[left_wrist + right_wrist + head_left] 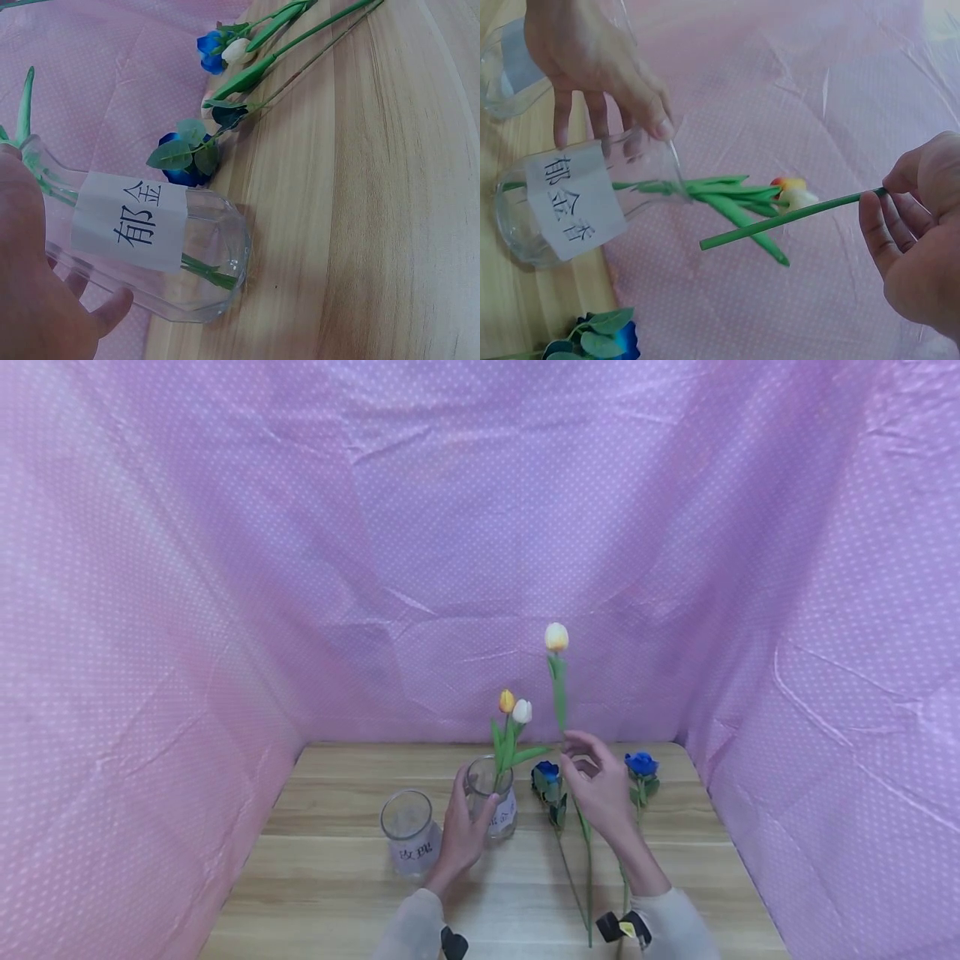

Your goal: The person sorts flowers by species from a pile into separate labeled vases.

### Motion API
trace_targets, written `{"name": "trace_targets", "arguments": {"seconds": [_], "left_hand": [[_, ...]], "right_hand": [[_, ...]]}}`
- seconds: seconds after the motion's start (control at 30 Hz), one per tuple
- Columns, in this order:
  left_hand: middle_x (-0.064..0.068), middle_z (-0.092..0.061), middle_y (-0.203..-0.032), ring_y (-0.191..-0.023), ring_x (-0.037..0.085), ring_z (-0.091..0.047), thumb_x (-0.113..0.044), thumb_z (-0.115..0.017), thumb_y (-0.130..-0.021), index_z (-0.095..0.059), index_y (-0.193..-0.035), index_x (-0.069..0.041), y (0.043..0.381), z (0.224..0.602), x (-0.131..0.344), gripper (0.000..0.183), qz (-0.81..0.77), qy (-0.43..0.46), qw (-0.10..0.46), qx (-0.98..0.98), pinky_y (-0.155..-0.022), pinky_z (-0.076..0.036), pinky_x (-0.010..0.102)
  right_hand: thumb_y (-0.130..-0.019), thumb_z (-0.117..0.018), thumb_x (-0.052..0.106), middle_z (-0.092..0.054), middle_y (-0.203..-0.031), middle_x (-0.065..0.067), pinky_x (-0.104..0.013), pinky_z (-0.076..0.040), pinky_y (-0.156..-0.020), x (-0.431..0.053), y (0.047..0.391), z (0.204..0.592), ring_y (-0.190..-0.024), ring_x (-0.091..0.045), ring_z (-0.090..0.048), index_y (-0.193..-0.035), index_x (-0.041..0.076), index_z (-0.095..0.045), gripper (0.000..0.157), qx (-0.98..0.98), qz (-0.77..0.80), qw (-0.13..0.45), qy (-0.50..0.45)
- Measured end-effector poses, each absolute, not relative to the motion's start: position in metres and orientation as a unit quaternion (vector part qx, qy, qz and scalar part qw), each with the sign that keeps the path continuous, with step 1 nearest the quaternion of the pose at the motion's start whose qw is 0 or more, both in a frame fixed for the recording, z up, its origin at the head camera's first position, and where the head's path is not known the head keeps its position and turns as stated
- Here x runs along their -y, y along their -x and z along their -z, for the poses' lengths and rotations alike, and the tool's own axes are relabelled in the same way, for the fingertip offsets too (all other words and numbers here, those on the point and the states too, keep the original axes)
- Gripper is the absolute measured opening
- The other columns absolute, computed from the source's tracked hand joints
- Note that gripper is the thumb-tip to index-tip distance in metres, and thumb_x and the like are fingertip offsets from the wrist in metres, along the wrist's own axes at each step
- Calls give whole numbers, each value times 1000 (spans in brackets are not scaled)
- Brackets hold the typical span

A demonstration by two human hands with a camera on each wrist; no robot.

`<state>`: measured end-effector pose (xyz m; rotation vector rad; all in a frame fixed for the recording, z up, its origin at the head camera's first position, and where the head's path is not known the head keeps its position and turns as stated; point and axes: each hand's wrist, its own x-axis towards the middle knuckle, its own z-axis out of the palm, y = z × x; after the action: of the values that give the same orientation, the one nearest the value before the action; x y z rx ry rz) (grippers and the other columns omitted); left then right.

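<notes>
My left hand [467,828] grips a clear glass vase [214,300] near its neck. The vase bears a white paper label [129,221] with handwritten characters. In it stand a yellow tulip [507,701] and a white tulip [522,711], their leaves spreading above the rim. To the right, my right hand [602,789] pinches the stem of a cream tulip [556,637], bloom up. The cut end of that stem [769,225] points toward the vase mouth in the right wrist view, outside the glass.
A second labelled glass vase [409,835] stands left of my left hand. On the wooden table [315,860] lie two blue roses, one left [547,772] and one right [642,765] of my right hand. Another white tulip [238,51] lies among them. Pink dotted cloth [465,527] surrounds the table.
</notes>
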<state>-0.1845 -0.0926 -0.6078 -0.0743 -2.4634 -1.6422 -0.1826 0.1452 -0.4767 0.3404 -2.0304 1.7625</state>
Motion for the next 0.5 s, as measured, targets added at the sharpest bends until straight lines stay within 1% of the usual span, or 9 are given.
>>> {"name": "trace_targets", "arguments": {"seconds": [0.2, 0.33, 0.5], "left_hand": [[16, -49, -176, -161, 43, -51, -46, -66, -113, -24, -178, -32, 185, 608, 92, 79, 556, 23, 86, 827, -129, -39, 80], [17, -50, -176, -160, 43, -51, -44, -68, -113, -25, -178, -31, 185, 608, 92, 79, 557, 21, 88, 826, -130, -39, 80], [17, -51, -175, -159, 43, -52, -46, -68, -112, -26, -178, -30, 185, 610, 92, 81, 552, 19, 94, 828, -130, -39, 79]], "right_hand": [[-95, -76, -17, -76, -113, -30, -15, -67, -87, -135, 188, 470, -99, -4, -71, -135, -8, -71, 41, 727, -633, 224, -144], [-94, -74, -20, -76, -113, -31, -15, -67, -86, -127, 190, 467, -99, -3, -72, -134, -10, -71, 42, 712, -642, 234, -159], [-91, -74, -23, -75, -113, -34, -15, -67, -86, -114, 194, 464, -98, -2, -72, -133, -12, -70, 44, 701, -644, 251, -174]]}}
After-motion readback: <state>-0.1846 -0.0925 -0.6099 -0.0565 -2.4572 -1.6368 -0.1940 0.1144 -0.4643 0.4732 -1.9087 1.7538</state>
